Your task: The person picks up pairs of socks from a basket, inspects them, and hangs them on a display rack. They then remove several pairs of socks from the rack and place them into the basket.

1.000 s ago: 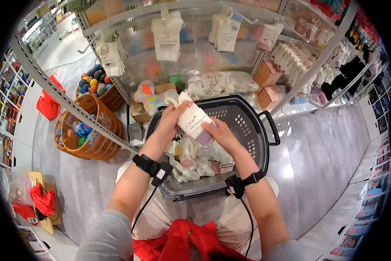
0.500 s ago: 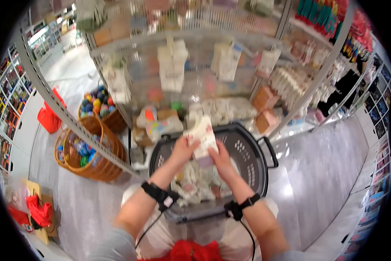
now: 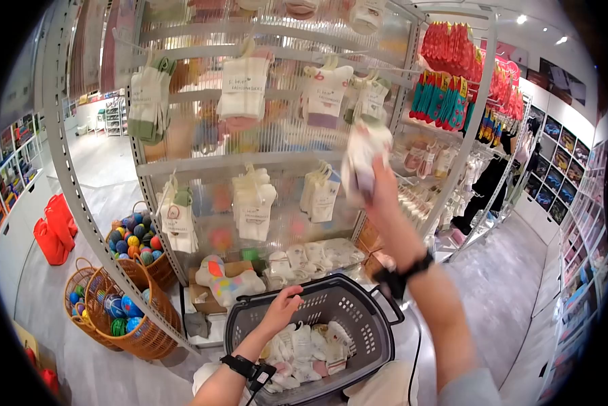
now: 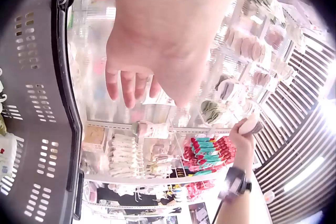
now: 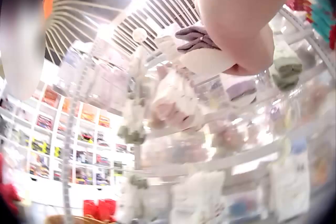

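My right hand [image 3: 384, 188] is raised in front of the rack and grips a pack of white socks with purple ends [image 3: 363, 152], blurred in the head view. In the right wrist view the socks [image 5: 202, 58] stick out from under the hand [image 5: 239, 40]. Lower down, my left hand [image 3: 281, 311] hovers over the rim of a grey shopping basket [image 3: 378, 331], holding nothing, its fingers loosely extended. Inside the basket lies a heap of white sock packs [image 3: 307, 352]. Behind the raised hand, similar white-and-purple socks [image 3: 324, 101] hang from a hook.
More sock packs hang on the rack, among them white-and-pink ones [image 3: 243, 88] and white-and-green ones [image 3: 150, 101]. Bagged socks [image 3: 311, 260] and a colourful plush [image 3: 229, 281] lie on its bottom shelf. Wicker baskets [image 3: 138, 338] of balls stand left. A metal post [image 3: 81, 196] rises beside them.
Both hands held the sock pack over the basket earlier. The left hand has let go, while the right has carried the pack up and right towards the rack. The head view has tilted up.
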`<action>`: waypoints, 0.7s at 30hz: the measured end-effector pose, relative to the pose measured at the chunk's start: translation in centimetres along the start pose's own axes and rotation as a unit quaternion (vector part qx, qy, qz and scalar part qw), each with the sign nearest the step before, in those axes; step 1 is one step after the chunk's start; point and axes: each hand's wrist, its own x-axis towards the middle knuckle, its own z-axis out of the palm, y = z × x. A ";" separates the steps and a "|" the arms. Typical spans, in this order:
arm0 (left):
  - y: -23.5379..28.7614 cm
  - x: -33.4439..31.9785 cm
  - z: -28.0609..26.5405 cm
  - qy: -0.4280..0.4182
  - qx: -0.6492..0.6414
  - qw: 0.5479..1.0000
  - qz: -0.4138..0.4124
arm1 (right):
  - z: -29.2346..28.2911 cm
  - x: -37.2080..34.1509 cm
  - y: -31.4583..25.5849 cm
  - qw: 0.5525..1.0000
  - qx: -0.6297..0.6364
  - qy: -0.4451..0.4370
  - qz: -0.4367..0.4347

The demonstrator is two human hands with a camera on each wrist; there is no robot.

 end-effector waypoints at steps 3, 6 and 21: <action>0.3 0.2 0.0 -0.032 0.007 0.999 0.002 | 3.4 11.3 -1.5 0.999 0.028 0.033 0.019; 0.9 0.7 -0.1 -0.061 0.006 0.998 0.009 | 5.9 15.3 -2.5 0.998 0.012 0.000 -0.065; 0.3 0.6 0.9 -0.120 0.014 0.992 -0.036 | 1.9 10.7 2.0 0.846 -0.476 0.034 -0.238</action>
